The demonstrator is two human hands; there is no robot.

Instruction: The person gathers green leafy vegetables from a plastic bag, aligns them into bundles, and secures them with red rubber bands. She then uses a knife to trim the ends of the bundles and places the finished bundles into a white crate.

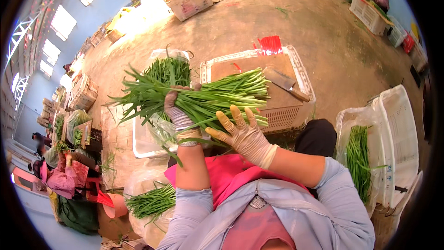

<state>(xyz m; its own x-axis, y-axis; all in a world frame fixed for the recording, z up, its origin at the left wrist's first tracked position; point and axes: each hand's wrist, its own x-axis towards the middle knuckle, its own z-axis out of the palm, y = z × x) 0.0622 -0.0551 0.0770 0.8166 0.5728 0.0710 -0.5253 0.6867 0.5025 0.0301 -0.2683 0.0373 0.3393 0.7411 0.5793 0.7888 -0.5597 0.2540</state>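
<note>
My left hand (pixel 177 107), in a knitted glove, grips a thick bunch of long green leafy stalks (pixel 215 102) that look like garlic chives. The pale stem ends point right and the leaf tips spread left. My right hand (pixel 244 135), in a thin pale glove with yellowed fingertips, is just below the stem ends with its fingers spread; whether they touch the stems is hard to tell. Another bunch (pixel 242 82) lies behind, on a brown board (pixel 222 69) atop a white plastic crate (pixel 305 73). A wooden-handled cleaver (pixel 286 83) rests on the board's right side.
Red strips (pixel 270 45) hang over the crate's far rim. More stalks fill a lined container (pixel 168 69) at the far left, a plastic bag (pixel 152 199) and a lined basket (pixel 359 159) at right. Stacked crates (pixel 190 1) stand farther off. A co-worker (pixel 64 182) sits at left.
</note>
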